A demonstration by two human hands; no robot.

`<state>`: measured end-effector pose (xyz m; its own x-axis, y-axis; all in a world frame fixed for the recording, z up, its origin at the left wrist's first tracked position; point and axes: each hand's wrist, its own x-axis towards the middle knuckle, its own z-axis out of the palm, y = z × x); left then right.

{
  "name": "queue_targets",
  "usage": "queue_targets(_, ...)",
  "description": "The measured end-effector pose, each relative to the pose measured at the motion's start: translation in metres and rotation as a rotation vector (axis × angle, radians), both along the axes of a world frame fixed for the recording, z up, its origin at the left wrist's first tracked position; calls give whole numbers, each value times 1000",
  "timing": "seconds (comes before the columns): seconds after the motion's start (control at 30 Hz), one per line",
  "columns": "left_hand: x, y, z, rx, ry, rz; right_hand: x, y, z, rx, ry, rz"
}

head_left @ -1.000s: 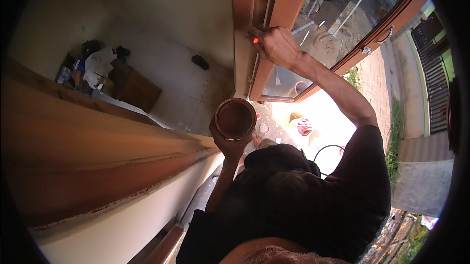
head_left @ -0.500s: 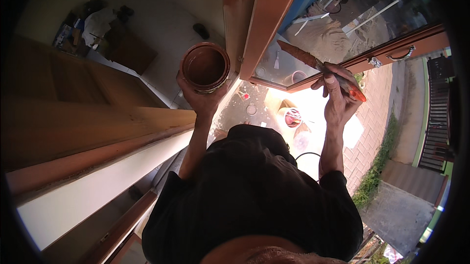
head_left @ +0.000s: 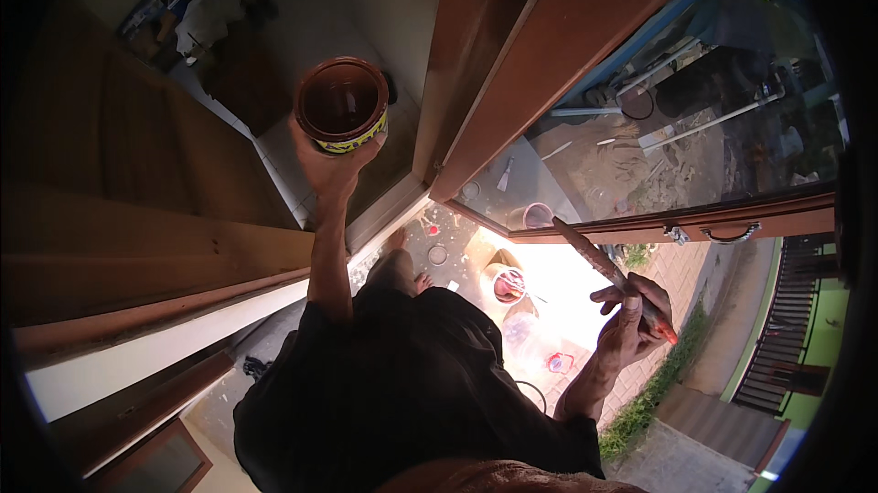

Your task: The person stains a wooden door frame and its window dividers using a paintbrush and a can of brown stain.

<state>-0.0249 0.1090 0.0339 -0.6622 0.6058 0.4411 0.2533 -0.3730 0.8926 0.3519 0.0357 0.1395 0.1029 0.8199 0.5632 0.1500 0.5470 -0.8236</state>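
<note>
My left hand (head_left: pixel 327 166) is wrapped round the lower part of a small paint can (head_left: pixel 346 138) with a yellow and dark label. The can is held up at the left with its open top toward me, its inside coated reddish brown. In my right hand (head_left: pixel 633 315), lower at the right, is a paintbrush (head_left: pixel 590 253). Its brown, paint-covered end points up and left, and the red-orange handle end sticks out below my fingers. The brush end lies just below the bottom rail of a brown-framed glass window (head_left: pixel 640 226), as seen here; whether it touches cannot be told.
A brown wooden post (head_left: pixel 549 54) rises beside the glass. At the left are a wooden panel (head_left: pixel 137 155) and a white ledge (head_left: pixel 165 337). A bucket (head_left: pixel 509 286) with reddish contents stands on the sunlit floor near my bare foot. Outside are paving and a dark gate (head_left: pixel 777 319).
My view has shifted. The can has moved up and left in the picture and shows more of its label. My right hand with the brush appears lower, away from the window's lower corner.
</note>
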Motion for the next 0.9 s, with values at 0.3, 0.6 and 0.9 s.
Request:
queue_targets(0.3, -55, 68, 32, 64, -21, -160, -19, 31, 75, 63, -74, -67)
queue_targets(0.6, -64, 101, 53, 49, -130, -210, -31, 58, 100, 85, 57, -189)
queue_targets(0.9, -75, 125, 40, -88, -73, -155, -46, 88, 102, 91, 87, -48)
